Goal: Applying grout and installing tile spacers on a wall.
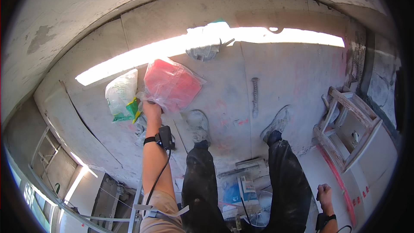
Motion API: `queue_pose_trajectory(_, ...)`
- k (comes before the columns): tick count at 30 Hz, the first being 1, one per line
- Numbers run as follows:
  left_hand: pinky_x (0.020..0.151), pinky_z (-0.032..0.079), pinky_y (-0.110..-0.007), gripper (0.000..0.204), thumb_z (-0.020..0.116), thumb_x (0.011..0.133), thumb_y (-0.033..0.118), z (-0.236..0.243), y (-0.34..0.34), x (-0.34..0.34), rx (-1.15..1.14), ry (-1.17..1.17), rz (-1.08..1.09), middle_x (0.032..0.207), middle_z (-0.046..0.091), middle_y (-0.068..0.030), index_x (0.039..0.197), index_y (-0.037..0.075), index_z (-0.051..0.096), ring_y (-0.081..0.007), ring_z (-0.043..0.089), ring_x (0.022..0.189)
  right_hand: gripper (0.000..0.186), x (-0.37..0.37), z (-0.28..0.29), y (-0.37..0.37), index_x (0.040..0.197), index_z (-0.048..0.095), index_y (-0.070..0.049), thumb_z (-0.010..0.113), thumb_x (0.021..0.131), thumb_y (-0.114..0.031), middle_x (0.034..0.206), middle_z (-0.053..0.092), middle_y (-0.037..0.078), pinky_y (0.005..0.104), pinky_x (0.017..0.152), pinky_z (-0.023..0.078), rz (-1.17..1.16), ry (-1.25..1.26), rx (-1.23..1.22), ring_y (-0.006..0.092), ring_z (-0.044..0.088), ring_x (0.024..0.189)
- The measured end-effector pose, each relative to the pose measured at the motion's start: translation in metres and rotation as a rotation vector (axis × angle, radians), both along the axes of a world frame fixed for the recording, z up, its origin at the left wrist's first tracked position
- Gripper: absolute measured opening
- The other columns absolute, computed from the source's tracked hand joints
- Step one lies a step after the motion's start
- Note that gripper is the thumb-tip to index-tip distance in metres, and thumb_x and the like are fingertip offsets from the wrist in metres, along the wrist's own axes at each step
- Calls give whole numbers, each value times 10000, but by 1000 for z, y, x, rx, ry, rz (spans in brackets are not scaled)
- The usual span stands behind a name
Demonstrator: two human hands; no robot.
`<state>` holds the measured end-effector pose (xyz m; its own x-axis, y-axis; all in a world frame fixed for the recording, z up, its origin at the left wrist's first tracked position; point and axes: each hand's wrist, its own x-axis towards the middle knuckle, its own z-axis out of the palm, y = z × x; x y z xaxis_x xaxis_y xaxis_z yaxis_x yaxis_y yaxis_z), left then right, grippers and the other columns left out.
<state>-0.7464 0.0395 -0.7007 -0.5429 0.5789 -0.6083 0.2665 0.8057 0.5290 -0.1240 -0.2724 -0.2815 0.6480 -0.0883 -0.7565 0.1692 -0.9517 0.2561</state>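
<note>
Plainly, at my far left lies a crumpled white plastic sack with green and yellow at its lower end [122,95], on the dusty grey floor [224,86]; just to its right is my left hand [152,108], back upward, fingers bent and pointing away from me, at the lower left corner of a clear plastic bag with red contents [172,82]; whether my fingertips pinch its loose film or only touch it, I cannot tell; the bag rests on the floor beyond my hand and to its right; that forearm runs up from the lower edge, nearly straight, a black box on a strap [164,138] at its wrist; farther right a ribbed grey rod [255,97] lies between my feet; past my right leg, my right hand [324,194] hangs low, well apart from the bag, fingers curled inward, nothing visible in them; beyond it stands a pale, paint-smeared stool-like frame [348,128].
</note>
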Motion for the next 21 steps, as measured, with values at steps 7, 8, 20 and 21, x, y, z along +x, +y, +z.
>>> queue_pose_trajectory(7, 497, 480, -306, 276, 640, 819, 14, 25, -14, 17, -160, 24, 99, 840, 625, -93, 1080, -3, 549, -175, 607, 614, 248, -14, -4, -3, 762, 531, -14, 544, 924, -202, 554, 506, 35, 287, 412, 398, -70, 46, -6, 129, 473, 431)
queue_pose_trajectory(8, 497, 480, -306, 276, 640, 819, 14, 33, -18, 9, -150, 31, 91, 840, 625, -93, 1080, -3, 549, -175, 607, 614, 254, -17, -4, -2, 761, 527, -19, 551, 940, -199, 549, 501, 30, 279, 403, 400, -98, 66, 21, 118, 464, 417)
queue_pose_trajectory(20, 561, 483, -293, 331, 650, 877, 111, 189, -10, -16, 88, 532, -10, 908, 629, -100, 1181, 8, 572, -166, 589, 695, 315, -25, 11, -21, 826, 617, 8, 620, 906, -296, 667, 600, 61, 309, 612, 464, -79, 130, 230, 136, 561, 643)
queue_pose_trajectory(21, 509, 448, -274, 328, 636, 888, 114, 205, -7, -11, -18, 366, 36, 902, 629, -91, 1192, 27, 548, -150, 577, 653, 315, -25, 19, -21, 826, 617, 8, 620, 906, -296, 667, 600, 61, 309, 611, 464, -110, 100, 251, 136, 561, 643)
